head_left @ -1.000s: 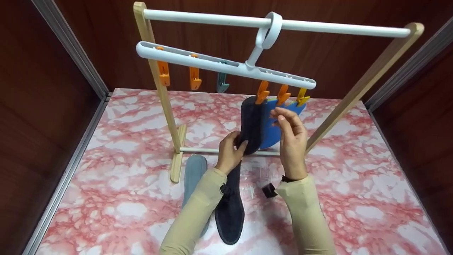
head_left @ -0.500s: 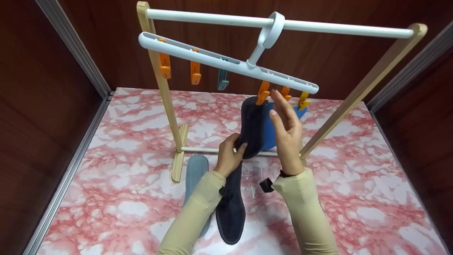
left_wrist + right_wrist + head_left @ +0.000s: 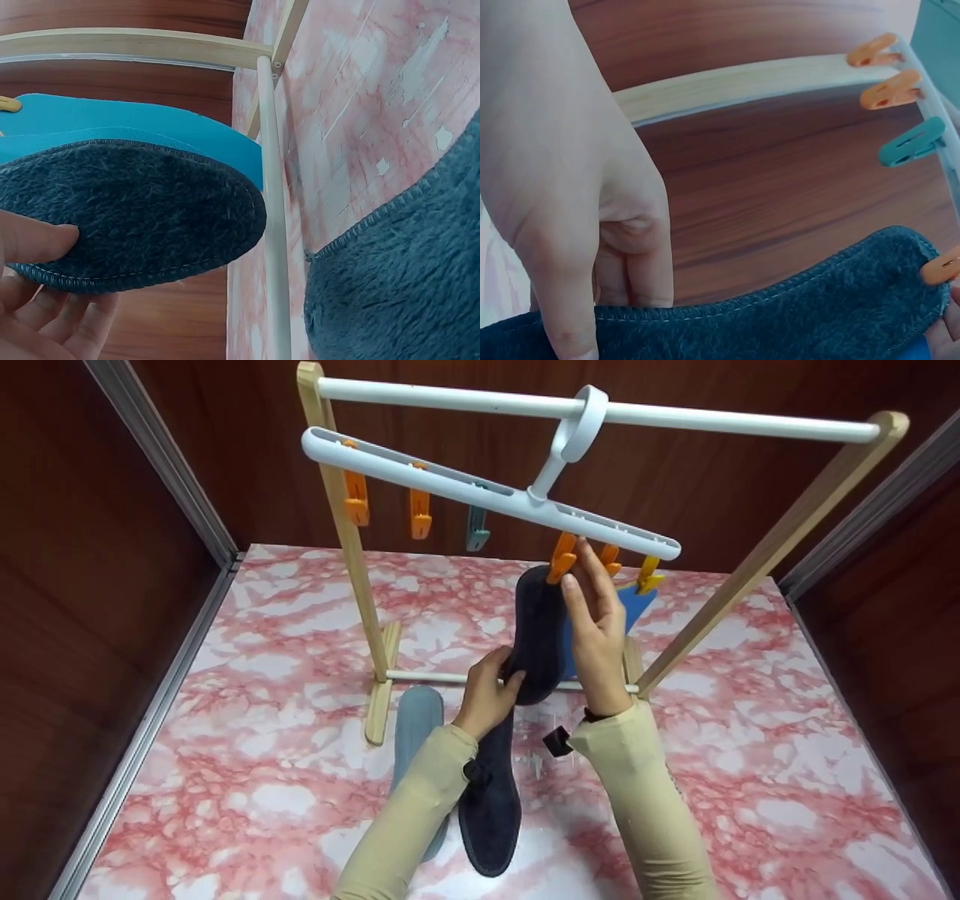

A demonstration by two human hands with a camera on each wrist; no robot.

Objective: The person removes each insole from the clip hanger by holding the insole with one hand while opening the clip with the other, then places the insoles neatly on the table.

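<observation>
My left hand (image 3: 487, 694) pinches the lower left edge of a dark fuzzy insole (image 3: 540, 637), thumb on the pile and fingers behind, as the left wrist view (image 3: 135, 210) also shows. An orange clip (image 3: 562, 561) grips the insole's upper right corner. My right hand (image 3: 600, 645) is raised beside that clip, its fingers fairly straight and the fingertips at or against the clip and insole edge. In the right wrist view only part of its fingers (image 3: 945, 330) shows at the right. A blue insole (image 3: 639, 609) hangs behind, partly hidden by my right hand.
The white clip hanger (image 3: 450, 491) hooks over the rack's white rod (image 3: 712, 421) and tilts down to the right. Orange and teal clips (image 3: 478, 529) hang at its left. Another dark insole (image 3: 491, 825) and a grey-blue insole (image 3: 418, 720) lie on the marbled table (image 3: 262, 735).
My right hand has moved left and slightly up, from in front of the blue insole to the orange clip on the dark insole. The hanger's left end has tipped up; my left hand keeps its pinch.
</observation>
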